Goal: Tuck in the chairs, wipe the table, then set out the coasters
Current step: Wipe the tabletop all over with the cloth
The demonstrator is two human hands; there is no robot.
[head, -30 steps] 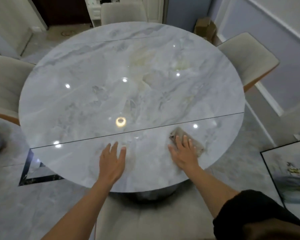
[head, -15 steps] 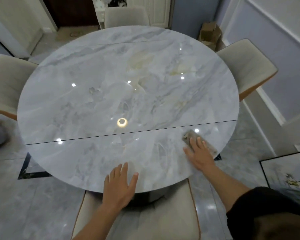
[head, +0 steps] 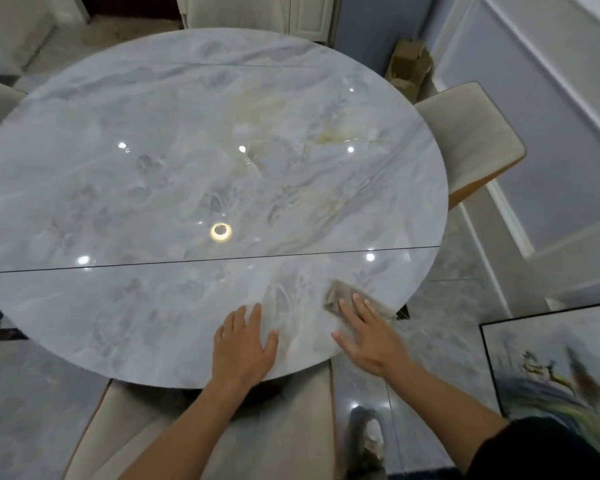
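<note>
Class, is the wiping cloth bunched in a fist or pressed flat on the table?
Flat: the cloth lies spread on the table under the straight fingers of the right hand; none curl round it.

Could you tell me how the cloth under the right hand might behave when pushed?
The cloth lies flat and thin under the right hand, so it is probably floppy and light. On the glossy table it should slide easily, perhaps bunching.
</note>
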